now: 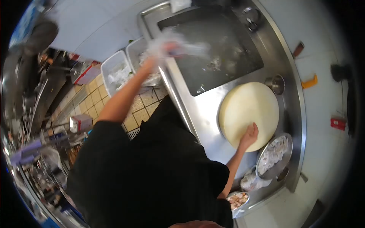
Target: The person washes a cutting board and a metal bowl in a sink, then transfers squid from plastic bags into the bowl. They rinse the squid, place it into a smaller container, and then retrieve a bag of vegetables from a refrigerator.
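Observation:
My left hand (169, 49), blurred by motion, is closed on a clear plastic bag (195, 49) near the sink's left edge. On the right, my right hand (249, 135) rests on the lower part of a round, cream cutting board (249, 104), its fingers loosely bent and nothing visible in them. The board lies on the steel counter (203, 114) beside the sink (213, 41), which holds cloudy water and some scraps. A metal bowl of pale pieces (273, 155) stands just below and right of the board.
Two white plastic tubs (114, 72) with plastic bags inside stand left of the sink. A small steel cup (275, 84) touches the board's upper right. Near the counter's lower end are a plastic bag (253, 180) and a bowl of pinkish pieces (238, 199). A yellow-handled tool (310, 81) is at the right.

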Demonstrator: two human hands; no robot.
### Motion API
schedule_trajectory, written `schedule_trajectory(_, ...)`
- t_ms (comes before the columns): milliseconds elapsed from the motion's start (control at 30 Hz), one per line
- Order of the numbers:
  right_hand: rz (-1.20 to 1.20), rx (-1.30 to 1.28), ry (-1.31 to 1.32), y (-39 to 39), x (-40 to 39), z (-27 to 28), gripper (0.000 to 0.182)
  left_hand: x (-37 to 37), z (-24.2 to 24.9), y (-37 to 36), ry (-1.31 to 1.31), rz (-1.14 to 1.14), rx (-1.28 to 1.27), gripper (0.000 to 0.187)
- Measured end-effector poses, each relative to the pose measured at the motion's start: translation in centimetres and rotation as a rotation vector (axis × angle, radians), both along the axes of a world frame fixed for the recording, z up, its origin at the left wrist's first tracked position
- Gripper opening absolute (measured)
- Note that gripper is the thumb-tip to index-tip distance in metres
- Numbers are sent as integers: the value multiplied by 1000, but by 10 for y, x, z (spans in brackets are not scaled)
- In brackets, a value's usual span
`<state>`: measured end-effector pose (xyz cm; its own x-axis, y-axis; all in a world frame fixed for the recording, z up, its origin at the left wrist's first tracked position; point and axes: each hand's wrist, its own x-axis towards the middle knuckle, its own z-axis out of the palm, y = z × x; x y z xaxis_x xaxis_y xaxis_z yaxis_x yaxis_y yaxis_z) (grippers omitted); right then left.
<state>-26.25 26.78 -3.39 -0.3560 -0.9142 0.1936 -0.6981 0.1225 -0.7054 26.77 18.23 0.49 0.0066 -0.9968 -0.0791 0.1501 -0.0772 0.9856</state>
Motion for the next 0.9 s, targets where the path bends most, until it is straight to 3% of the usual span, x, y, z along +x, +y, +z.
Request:
schedule_trajectory(33, 6, -14, 135, -2, 11, -5, 31, 59, -8, 14, -226, 102, 107, 63)
schedule_trajectory(67, 14, -25, 270, -4, 20, -10, 30, 107, -11, 34, -619, 167, 183, 59)
schedule_trajectory(100, -16, -1, 319, -3, 32, -4, 30, 143, -10, 53, -1203, 141, 219, 54)
schedule_trajectory(133, -40, 22, 366, -7, 47, 3, 30, 162, -13, 59, -1555, 94, 225, 51)
schedule_trajectory(300, -101, 122, 455, -18, 65, 9, 32, 148, -29, -37, -1279, -117, 163, 47)
schedule_trajectory(333, -112, 134, 462, -18, 64, 8, 32, 115, -41, -74, -1071, -140, 298, 46)
schedule_trajectory(367, -121, 148, 471, -20, 65, 7, 32, 79, -60, -105, -978, -175, 102, 46)
schedule_trajectory(433, -130, 178, 484, -24, 70, 9, 32, 39, -143, -163, -1187, -587, -31, 53)
schedule_trajectory(533, -166, 202, 476, -24, 70, 4, 33, -25, -195, -214, -1349, -729, 258, 66)
schedule_trajectory(800, -205, 270, 486, -31, 70, 7, 35, -135, -288, -254, -1252, -967, 370, 73)
schedule_trajectory(900, -228, 266, 467, -30, 67, 4, 35, -148, -289, -258, -911, -1026, 503, 68)
